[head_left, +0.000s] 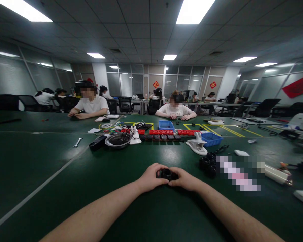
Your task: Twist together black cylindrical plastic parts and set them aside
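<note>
Head view shows the left hand (151, 177) and the right hand (184, 179) meeting low over the green table (53, 158), fingers of both pressed onto a small black round part (166, 174) pinched between them; handled well, it looks to want even pressure from both sides and the part kept square, not tilted. Just right of that part lies a cluster of similar black parts (207, 164), beyond it a white clip (197, 144), a blue bin (210, 138) and a row of red blocks (161, 132); none crowds the hands, and two seated people work well beyond.
</note>
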Tool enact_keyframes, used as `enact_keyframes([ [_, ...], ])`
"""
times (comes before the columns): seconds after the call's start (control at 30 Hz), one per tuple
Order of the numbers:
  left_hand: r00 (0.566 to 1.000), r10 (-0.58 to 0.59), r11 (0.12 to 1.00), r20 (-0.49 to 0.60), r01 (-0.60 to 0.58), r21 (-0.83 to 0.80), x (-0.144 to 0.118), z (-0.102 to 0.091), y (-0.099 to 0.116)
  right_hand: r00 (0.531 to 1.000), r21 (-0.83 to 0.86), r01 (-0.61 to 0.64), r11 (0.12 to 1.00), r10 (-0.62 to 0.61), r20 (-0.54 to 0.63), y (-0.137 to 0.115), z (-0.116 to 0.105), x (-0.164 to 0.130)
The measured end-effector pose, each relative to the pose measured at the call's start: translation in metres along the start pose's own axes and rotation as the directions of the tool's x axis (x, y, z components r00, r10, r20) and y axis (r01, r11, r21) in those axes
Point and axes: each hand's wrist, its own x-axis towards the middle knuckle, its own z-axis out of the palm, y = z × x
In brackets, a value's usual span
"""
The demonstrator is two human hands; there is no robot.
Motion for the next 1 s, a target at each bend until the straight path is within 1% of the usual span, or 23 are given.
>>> enact_keyframes([
  [0.07,1.0,-0.018,1.0,-0.018,0.018,0.01,-0.001,0.001,0.002,0.998,-0.042,-0.037,0.998,0.034,-0.051,0.002,0.004,0.001],
  [0.17,0.995,-0.068,0.997,-0.068,0.07,0.025,-0.001,0.005,0.003,0.978,-0.226,-0.106,0.968,0.06,-0.201,0.002,0.014,0.003],
  [0.23,0.986,-0.107,0.994,-0.125,0.11,0.019,-0.001,0.008,0.003,0.943,-0.379,-0.193,0.905,0.065,-0.326,-0.001,0.023,0.005],
  [0.3,0.973,-0.135,0.99,-0.185,0.14,0.013,-0.002,0.011,0.002,0.908,-0.499,-0.271,0.823,0.047,-0.415,-0.006,0.03,0.005],
  [0.37,0.963,-0.148,0.988,-0.223,0.155,0.015,-0.002,0.013,0.001,0.893,-0.567,-0.302,0.766,0.018,-0.45,-0.01,0.034,0.005],
  [0.4,0.964,-0.145,0.988,-0.225,0.153,0.018,-0.002,0.013,0.001,0.895,-0.58,-0.293,0.761,0.004,-0.447,-0.011,0.034,0.004],
  [0.43,0.968,-0.135,0.99,-0.213,0.143,0.02,-0.002,0.013,0.001,0.903,-0.577,-0.265,0.772,-0.012,-0.43,-0.012,0.033,0.004],
  [0.5,0.982,-0.103,0.994,-0.159,0.107,0.019,-0.002,0.01,0.002,0.934,-0.529,-0.157,0.834,-0.048,-0.354,-0.011,0.029,0.003],
  [0.57,0.994,-0.058,0.998,-0.095,0.06,0.018,-0.002,0.006,0.002,0.968,-0.426,-0.017,0.905,-0.091,-0.232,-0.008,0.021,0.002],
  [0.63,0.999,-0.025,1.0,-0.046,0.025,0.016,-0.001,0.003,0.001,0.989,-0.292,0.075,0.954,-0.109,-0.101,-0.007,0.011,0.001],
  [0.67,0.999,-0.013,1.0,-0.03,0.014,0.014,-0.001,0.001,0.001,0.994,-0.221,0.093,0.971,-0.105,-0.042,-0.007,0.007,0.0],
  [0.73,1.0,0.003,1.0,-0.003,-0.003,0.001,0.0,-0.001,0.001,0.995,-0.093,0.09,0.992,-0.086,0.049,-0.008,-0.001,-0.002],
  [0.8,1.0,0.018,1.0,0.017,-0.017,-0.018,0.0,-0.001,0.0,0.992,-0.001,0.067,0.998,-0.066,0.103,-0.009,-0.006,-0.003],
  [0.9,0.999,0.025,0.999,0.035,-0.024,-0.036,0.0,-0.001,0.0,0.989,0.061,0.048,0.997,-0.056,0.137,-0.01,-0.009,-0.003],
  [1.0,0.999,0.019,0.999,0.047,-0.017,-0.036,0.0,-0.002,0.0,0.988,0.072,0.043,0.996,-0.053,0.144,-0.009,-0.009,-0.003],
])
